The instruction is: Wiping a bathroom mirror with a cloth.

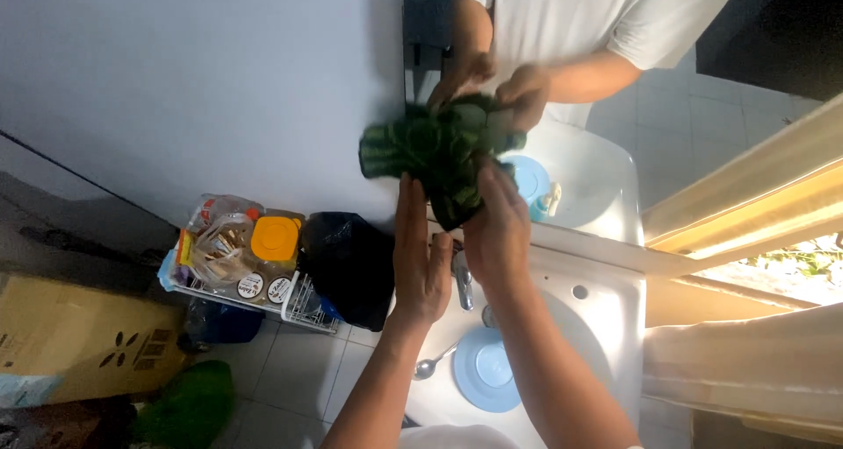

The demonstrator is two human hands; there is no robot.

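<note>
Over the white sink the way is tight: the left hand and right hand are raised close together before the mirror, the right one gripping a dark green cloth that fills the gap above the chrome tap. In the basin a blue plate and a spoon take up the near left part; the right part of the bowl lies open. Left of the sink a black bag and a wire rack of jars crowd the wall. Farther left, a cardboard box and a green bag block the floor, with bare tiles between them and the sink.
</note>
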